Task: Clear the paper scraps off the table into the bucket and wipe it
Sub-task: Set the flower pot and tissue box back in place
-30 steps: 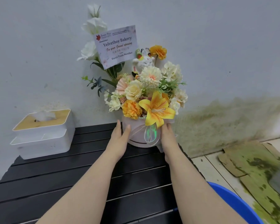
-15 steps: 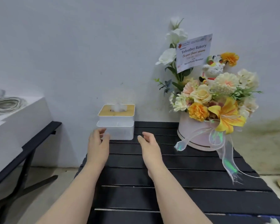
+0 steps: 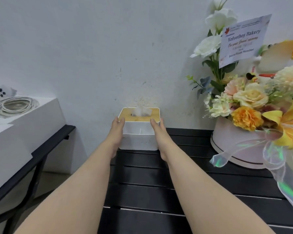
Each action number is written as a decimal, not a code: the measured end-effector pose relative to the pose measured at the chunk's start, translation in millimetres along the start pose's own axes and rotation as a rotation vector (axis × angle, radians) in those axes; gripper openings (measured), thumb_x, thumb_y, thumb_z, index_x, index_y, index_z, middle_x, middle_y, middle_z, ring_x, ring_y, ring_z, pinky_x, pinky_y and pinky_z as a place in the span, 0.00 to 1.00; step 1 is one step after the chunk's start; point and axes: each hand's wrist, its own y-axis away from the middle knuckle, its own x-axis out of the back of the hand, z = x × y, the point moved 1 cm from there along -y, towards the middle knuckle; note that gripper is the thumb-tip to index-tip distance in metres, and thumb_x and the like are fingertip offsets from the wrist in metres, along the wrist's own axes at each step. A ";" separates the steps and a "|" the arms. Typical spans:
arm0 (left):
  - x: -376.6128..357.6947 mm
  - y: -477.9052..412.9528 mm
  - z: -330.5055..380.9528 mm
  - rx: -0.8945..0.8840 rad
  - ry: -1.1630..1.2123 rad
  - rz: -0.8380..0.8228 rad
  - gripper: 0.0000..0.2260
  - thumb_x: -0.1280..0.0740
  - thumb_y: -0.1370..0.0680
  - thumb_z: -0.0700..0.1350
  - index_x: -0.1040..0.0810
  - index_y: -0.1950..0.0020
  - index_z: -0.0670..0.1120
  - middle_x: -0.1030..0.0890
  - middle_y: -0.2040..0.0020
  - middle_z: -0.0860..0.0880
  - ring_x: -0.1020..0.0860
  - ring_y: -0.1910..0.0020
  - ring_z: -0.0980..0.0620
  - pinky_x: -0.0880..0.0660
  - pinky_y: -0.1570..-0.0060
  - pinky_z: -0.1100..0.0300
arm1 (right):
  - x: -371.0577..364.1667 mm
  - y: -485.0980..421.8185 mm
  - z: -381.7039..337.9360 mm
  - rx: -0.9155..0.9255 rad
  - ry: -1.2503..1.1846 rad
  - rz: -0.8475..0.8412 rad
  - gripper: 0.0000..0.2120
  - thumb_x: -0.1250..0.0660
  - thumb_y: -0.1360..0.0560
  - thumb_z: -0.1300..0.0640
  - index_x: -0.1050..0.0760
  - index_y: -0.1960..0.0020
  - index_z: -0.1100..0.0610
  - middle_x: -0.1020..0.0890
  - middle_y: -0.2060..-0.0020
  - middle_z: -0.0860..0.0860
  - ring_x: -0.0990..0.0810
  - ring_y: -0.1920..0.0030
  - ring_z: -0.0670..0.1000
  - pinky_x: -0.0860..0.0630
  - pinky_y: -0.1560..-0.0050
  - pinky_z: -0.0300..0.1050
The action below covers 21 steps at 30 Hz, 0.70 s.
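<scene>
A white tissue box (image 3: 139, 138) with a wooden lid and a tissue sticking out stands at the far left corner of the black slatted table (image 3: 184, 188), against the wall. My left hand (image 3: 116, 132) lies flat against the box's left side and my right hand (image 3: 159, 134) against its right side, so the box is clasped between both palms. No paper scraps and no bucket are in view.
A flower arrangement in a pale pink round box (image 3: 233, 142) with a card and trailing ribbon stands at the table's right. A second table at the left carries a white box (image 3: 24, 125) with coiled cable (image 3: 13, 106) on top. The grey wall is directly behind.
My hands left the flower box, crossed to the left and now press on both sides of the tissue box. The view swung left, so the flowers sit at the right edge.
</scene>
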 end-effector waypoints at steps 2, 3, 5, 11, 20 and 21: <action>-1.9 14.9 -0.1 -0.040 0.006 -0.036 0.24 0.51 0.20 0.57 0.50 0.25 0.54 0.41 0.27 0.55 0.39 0.36 0.58 0.43 0.40 0.59 | 7.7 10.3 -3.2 0.003 -0.018 -0.005 0.36 0.42 0.34 0.27 0.48 0.30 0.30 0.34 0.32 0.38 0.36 0.31 0.49 0.39 0.31 0.61; -2.7 23.0 -0.5 -0.050 0.015 -0.043 0.24 0.51 0.20 0.57 0.50 0.25 0.55 0.41 0.27 0.57 0.40 0.33 0.58 0.43 0.39 0.59 | 12.3 19.4 -4.8 0.006 -0.022 -0.013 0.32 0.42 0.33 0.28 0.45 0.31 0.30 0.31 0.33 0.38 0.34 0.32 0.49 0.38 0.32 0.60; -6.3 43.2 -0.8 -0.055 0.052 -0.051 0.24 0.50 0.21 0.59 0.49 0.26 0.58 0.41 0.28 0.60 0.42 0.28 0.56 0.43 0.35 0.58 | 22.6 45.8 -7.6 0.013 -0.054 -0.019 0.23 0.43 0.28 0.32 0.39 0.34 0.32 0.27 0.37 0.40 0.29 0.36 0.48 0.35 0.33 0.57; -44.8 145.3 3.2 -0.044 0.192 -0.150 0.25 0.46 0.24 0.64 0.45 0.28 0.63 0.36 0.34 0.70 0.38 0.30 0.61 0.41 0.29 0.54 | 73.3 157.6 -7.2 -0.002 -0.131 0.149 0.32 0.39 0.37 0.28 0.38 0.34 0.31 0.28 0.36 0.38 0.32 0.34 0.46 0.39 0.31 0.58; -169.8 264.1 11.4 0.014 0.235 -0.399 0.28 0.44 0.30 0.70 0.42 0.31 0.68 0.39 0.28 0.67 0.39 0.29 0.61 0.44 0.26 0.50 | 197.1 308.8 -1.8 -0.013 -0.142 0.477 0.29 0.38 0.40 0.26 0.33 0.40 0.31 0.27 0.37 0.38 0.32 0.34 0.46 0.39 0.31 0.58; -186.3 268.8 12.8 0.015 0.224 -0.408 0.26 0.45 0.28 0.68 0.43 0.31 0.68 0.40 0.28 0.66 0.39 0.29 0.61 0.44 0.26 0.51 | 212.1 313.5 -3.4 -0.023 -0.138 0.505 0.29 0.37 0.41 0.26 0.31 0.41 0.32 0.25 0.38 0.39 0.31 0.35 0.47 0.37 0.32 0.58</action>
